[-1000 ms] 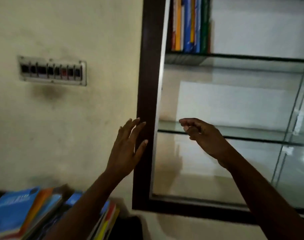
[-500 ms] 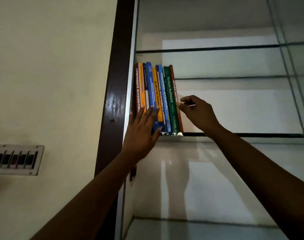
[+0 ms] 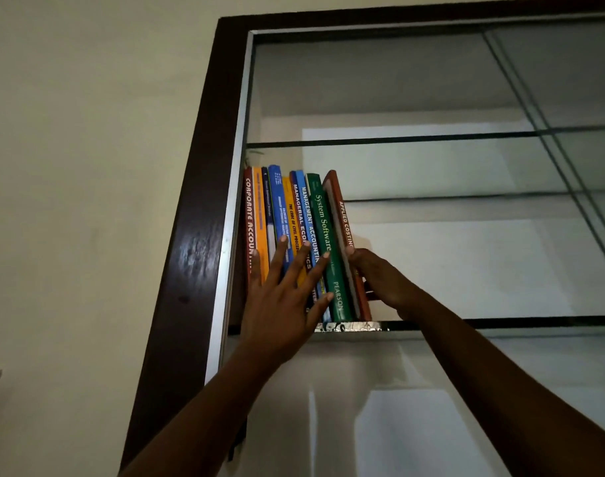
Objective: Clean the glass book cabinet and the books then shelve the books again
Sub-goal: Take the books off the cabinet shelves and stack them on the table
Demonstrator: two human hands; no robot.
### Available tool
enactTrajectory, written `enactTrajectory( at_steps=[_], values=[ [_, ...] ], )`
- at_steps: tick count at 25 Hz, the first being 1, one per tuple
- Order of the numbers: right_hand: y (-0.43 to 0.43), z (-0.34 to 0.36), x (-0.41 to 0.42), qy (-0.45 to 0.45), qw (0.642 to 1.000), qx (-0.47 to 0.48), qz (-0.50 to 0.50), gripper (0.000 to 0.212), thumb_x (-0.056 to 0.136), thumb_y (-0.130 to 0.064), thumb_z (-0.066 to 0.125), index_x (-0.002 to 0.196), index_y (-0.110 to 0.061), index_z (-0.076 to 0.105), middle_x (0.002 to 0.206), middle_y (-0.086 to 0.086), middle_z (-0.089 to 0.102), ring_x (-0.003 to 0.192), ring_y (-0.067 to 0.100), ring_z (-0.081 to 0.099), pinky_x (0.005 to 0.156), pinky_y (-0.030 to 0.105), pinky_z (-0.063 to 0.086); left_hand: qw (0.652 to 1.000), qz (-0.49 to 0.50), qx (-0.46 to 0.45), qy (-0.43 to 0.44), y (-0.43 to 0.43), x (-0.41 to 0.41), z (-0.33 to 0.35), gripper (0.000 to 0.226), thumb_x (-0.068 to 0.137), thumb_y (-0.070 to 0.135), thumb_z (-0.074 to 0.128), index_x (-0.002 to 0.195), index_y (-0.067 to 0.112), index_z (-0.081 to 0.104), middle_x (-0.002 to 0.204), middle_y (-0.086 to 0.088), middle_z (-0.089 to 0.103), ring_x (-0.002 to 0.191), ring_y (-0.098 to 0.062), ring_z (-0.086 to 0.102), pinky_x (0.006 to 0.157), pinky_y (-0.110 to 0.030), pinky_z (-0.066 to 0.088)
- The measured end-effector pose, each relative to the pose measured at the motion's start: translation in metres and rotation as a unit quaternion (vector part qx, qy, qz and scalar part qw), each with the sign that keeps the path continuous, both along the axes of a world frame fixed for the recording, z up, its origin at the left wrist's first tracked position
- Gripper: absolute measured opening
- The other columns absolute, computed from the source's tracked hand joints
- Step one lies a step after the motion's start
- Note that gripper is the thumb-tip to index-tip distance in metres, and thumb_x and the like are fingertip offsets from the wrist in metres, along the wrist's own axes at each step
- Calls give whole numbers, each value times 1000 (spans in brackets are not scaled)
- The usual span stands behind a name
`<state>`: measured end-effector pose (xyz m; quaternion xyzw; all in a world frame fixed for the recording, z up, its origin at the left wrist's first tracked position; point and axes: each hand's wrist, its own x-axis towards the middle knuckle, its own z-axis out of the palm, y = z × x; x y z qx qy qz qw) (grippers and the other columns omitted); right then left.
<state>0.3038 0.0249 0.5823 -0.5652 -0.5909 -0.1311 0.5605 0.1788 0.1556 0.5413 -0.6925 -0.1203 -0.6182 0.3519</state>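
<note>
one pale wall [image 3: 87,166] carries the glass book cabinet [image 3: 191,235], seen from below. its dark wooden frame runs up the left side and across the top. two glass shelves cross the interior, an upper shelf [image 3: 432,143] and a lower shelf [image 3: 500,321]. a row of books [image 3: 277,208] stands at the left end of the lower shelf, spines facing outward, with the first spine beside the frame's inner edge. left hand [image 3: 280,304]: fingers straight and spread, laid flat against the spines from the orange book [image 3: 259,208] across to the green book [image 3: 323,228], grasping nothing. right hand [image 3: 380,280]: grips the rust-red book [image 3: 342,215] at the right end of the row, thumb on its spine, the other fingers behind its far cover and mostly hidden. the rust-red book touches the green book, and a pale strip of page edge shows between the two covers. both books rest with their bases at the front edge of the lower shelf.
</note>
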Motion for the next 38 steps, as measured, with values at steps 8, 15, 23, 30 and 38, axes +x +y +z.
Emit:
enactTrajectory(
  at_steps=[8, 15, 23, 30, 38],
  values=[
    [-12, -3, 13, -76, 979, 6, -190, 46, 99, -26, 43, 137, -6, 29, 133, 19, 50, 113, 37, 55, 87, 40, 49, 989, -30, -134, 46, -33, -2, 7, 106, 55, 76, -35, 146, 25, -14, 158, -1, -12, 135, -22, -33, 103, -50, -29],
    [-11, -10, 8, -59, 984, 52, -157, 42, 100, -32, 34, 137, -12, 35, 131, 18, 53, 111, 33, 56, 87, 34, 47, 991, -59, -117, -5, -65, 17, 19, 86, 83, 67, -10, 148, 22, 23, 153, -9, 29, 146, -25, -1, 109, -44, -26],
    [-16, -12, 12, -49, 968, 87, -232, 40, 101, -31, 34, 135, -11, 39, 131, 16, 53, 112, 34, 55, 89, 33, 44, 976, 15, -216, -12, -79, 48, 55, 80, 93, 56, 37, 148, 4, 12, 156, -16, 12, 144, -27, -13, 99, -45, -31],
    [-18, -18, 6, -65, 949, 152, -267, 38, 100, -32, 34, 134, -14, 39, 124, 14, 59, 100, 35, 61, 87, 43, 50, 961, -140, -221, -88, -84, 43, 41, 58, 97, 38, 40, 146, 12, 23, 154, -9, 26, 144, -19, 18, 114, -45, -15],
    [-48, -19, -22, 6, 960, 209, -186, 37, 100, -31, 36, 131, -13, 42, 117, 12, 63, 96, 32, 63, 85, 43, 51, 904, -384, -185, -24, -130, 8, 14, 56, 96, 25, 44, 146, 18, 19, 124, 1, 51, 85, 6, 52, 69, -8, 44]
  ],
)
